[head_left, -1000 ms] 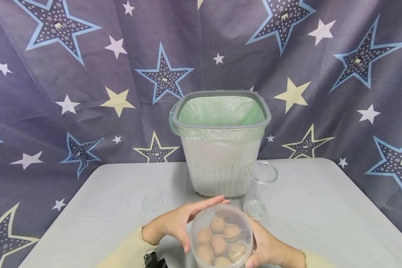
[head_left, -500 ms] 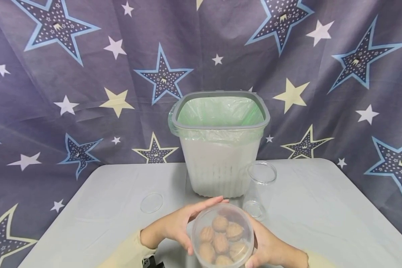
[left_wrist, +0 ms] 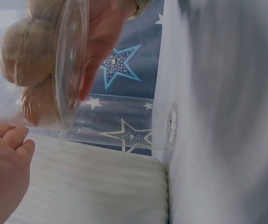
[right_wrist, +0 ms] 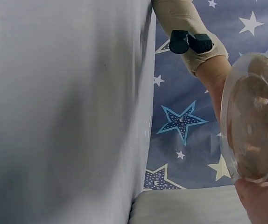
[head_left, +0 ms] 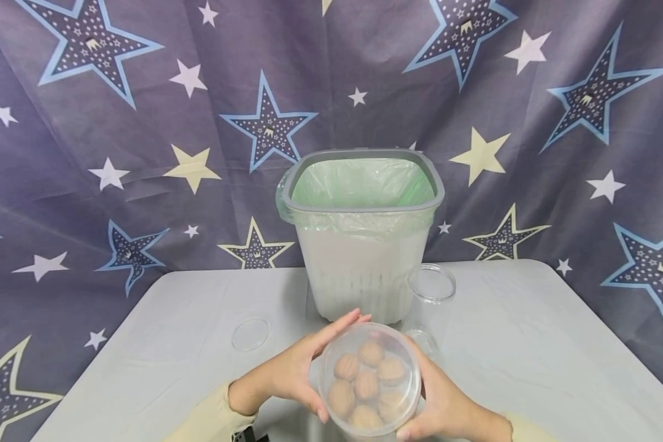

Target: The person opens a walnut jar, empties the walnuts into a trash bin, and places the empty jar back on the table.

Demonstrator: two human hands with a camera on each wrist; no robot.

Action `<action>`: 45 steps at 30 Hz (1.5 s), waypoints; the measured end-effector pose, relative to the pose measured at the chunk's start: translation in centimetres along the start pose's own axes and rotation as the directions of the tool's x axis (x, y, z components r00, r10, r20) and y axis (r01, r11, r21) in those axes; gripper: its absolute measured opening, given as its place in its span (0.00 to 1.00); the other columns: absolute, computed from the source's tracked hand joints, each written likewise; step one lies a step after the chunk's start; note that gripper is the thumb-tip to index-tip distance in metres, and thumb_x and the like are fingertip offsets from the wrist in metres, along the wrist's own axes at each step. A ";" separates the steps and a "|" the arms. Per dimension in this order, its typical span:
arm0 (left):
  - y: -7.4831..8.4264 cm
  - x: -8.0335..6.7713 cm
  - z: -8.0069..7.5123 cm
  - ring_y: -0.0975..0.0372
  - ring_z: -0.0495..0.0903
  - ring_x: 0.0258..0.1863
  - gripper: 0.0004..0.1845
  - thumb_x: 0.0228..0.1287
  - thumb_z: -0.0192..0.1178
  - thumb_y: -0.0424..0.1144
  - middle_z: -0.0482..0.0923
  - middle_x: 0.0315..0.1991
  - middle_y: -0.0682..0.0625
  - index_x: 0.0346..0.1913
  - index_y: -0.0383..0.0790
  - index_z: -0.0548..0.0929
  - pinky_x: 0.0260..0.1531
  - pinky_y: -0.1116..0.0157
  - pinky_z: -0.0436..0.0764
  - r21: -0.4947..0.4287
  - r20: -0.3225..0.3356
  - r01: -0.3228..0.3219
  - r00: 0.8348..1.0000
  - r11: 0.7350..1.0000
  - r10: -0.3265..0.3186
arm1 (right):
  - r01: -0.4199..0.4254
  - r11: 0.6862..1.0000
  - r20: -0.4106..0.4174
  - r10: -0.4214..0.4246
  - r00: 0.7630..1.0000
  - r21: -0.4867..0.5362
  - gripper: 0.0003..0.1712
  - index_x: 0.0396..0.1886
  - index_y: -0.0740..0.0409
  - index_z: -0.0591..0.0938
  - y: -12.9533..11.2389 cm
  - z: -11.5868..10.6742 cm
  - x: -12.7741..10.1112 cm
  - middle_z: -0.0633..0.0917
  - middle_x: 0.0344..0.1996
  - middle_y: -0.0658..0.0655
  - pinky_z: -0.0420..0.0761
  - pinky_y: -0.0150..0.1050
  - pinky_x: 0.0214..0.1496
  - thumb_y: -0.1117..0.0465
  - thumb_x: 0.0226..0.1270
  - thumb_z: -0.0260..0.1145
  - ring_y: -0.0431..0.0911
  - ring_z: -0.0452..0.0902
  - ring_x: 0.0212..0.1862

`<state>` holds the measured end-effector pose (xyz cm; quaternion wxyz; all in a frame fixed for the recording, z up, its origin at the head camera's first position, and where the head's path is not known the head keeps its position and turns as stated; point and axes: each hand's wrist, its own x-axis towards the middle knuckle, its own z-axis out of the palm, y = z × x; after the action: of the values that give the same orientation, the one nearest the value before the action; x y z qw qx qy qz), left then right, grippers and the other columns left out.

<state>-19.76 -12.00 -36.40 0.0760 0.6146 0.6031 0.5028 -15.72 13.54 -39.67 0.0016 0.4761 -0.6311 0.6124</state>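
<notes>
**Jar of walnut cookies lifted and tipped toward the bin**

Since a second ago, jar (head_left: 370, 382) sits slightly higher and further forward, its open mouth tilted more toward the camera. Left hand (head_left: 293, 372) cups the jar's left side, fingers nearly straight and reaching along the far rim, thumb low against the wall. Right hand (head_left: 447, 405) wraps the right side from beneath, fingers curled round the wall — a holding grip. Jar is clear plastic, held above the worktop (head_left: 530, 356), near its front edge. Inside: walnut-shaped cookies (head_left: 364, 385), clustered. Just behind, an empty clear jar (head_left: 432, 288) stands beside the lined bin (head_left: 364, 233). A clear lid (head_left: 250, 333) lies flat to the left, well apart. Star-print cloth (head_left: 116, 123) hangs behind.
</notes>
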 end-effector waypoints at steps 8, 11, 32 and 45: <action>0.2 -0.1 0.2 0.50 0.54 0.71 0.63 0.48 0.66 0.60 0.45 0.73 0.34 0.73 0.28 0.39 0.69 0.61 0.56 -0.044 -0.084 0.063 0.994 0.997 -0.067 | -0.027 0.996 -0.065 0.021 0.998 -0.088 0.61 0.73 0.62 0.51 0.0 0.1 0.1 0.64 0.66 0.66 0.65 0.32 0.65 0.55 0.43 0.76 0.47 0.64 0.64; 0.2 -0.2 0.5 0.51 0.56 0.70 0.61 0.48 0.67 0.60 0.47 0.73 0.36 0.73 0.30 0.44 0.68 0.62 0.58 -0.047 -0.128 0.092 0.987 0.995 -0.097 | -0.042 0.993 -0.099 0.031 0.995 -0.108 0.61 0.73 0.61 0.51 0.0 0.2 0.0 0.64 0.66 0.65 0.64 0.31 0.64 0.55 0.43 0.76 0.45 0.64 0.64; 1.1 0.6 3.2 0.50 0.60 0.68 0.60 0.42 0.74 0.56 0.58 0.71 0.46 0.74 0.39 0.51 0.64 0.69 0.58 0.050 -0.558 0.389 0.775 0.920 -0.298 | -0.275 0.921 -0.412 0.145 0.899 -0.275 0.67 0.74 0.50 0.52 -0.5 1.2 1.1 0.66 0.66 0.59 0.64 0.26 0.60 0.63 0.33 0.81 0.43 0.65 0.63; 0.8 0.5 3.3 0.58 0.48 0.73 0.58 0.52 0.63 0.64 0.47 0.74 0.41 0.74 0.34 0.45 0.64 0.37 0.41 -0.084 -0.548 0.264 0.793 0.961 -0.266 | -0.233 0.936 -0.417 0.107 0.903 -0.265 0.66 0.73 0.53 0.54 -0.2 0.7 1.6 0.66 0.66 0.61 0.62 0.22 0.61 0.64 0.32 0.81 0.40 0.64 0.64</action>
<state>-17.01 -10.09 -37.11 -0.0314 0.3517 0.6782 0.6445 -16.10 12.09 -38.78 0.1494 0.2785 -0.7450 0.5874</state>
